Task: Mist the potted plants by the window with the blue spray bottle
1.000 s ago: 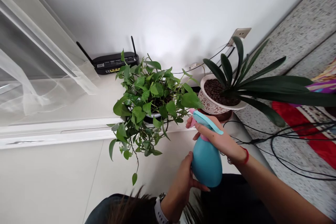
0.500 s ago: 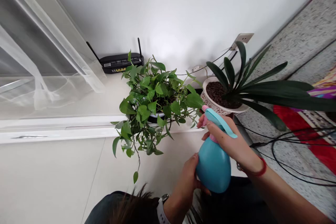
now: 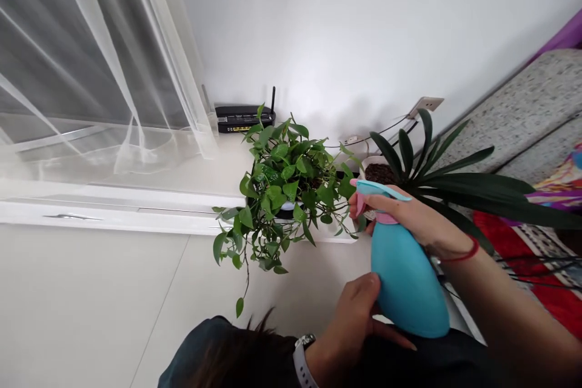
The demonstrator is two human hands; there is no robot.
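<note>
One sheer white curtain (image 3: 113, 73) hangs left of a bushy, trailing green-leaved plant (image 3: 282, 173). Left of that plant too, one slim metal handle (image 3: 73, 217) sits on the front of a long, glossy white ledge (image 3: 230, 173); the plant's stems spill over the ledge's edge. Pale tiled floor (image 3: 82, 291) opens broadly below and left of the plant. One flat black plastic router (image 3: 245, 118) stands behind its upper left.

Below right of the plant, the left hand (image 3: 357, 309) cups the lower side of one rounded blue plastic spray bottle (image 3: 409, 282). The right hand (image 3: 404, 215) grips its neck, fingers curled at the pink trigger; the nozzle faces left, close to the plant's right-hand leaves. Farther right of the plant are one beige wall socket (image 3: 427, 104), a second plant with long, dark strap leaves (image 3: 473, 183) and a red patterned cloth (image 3: 555, 303).
</note>
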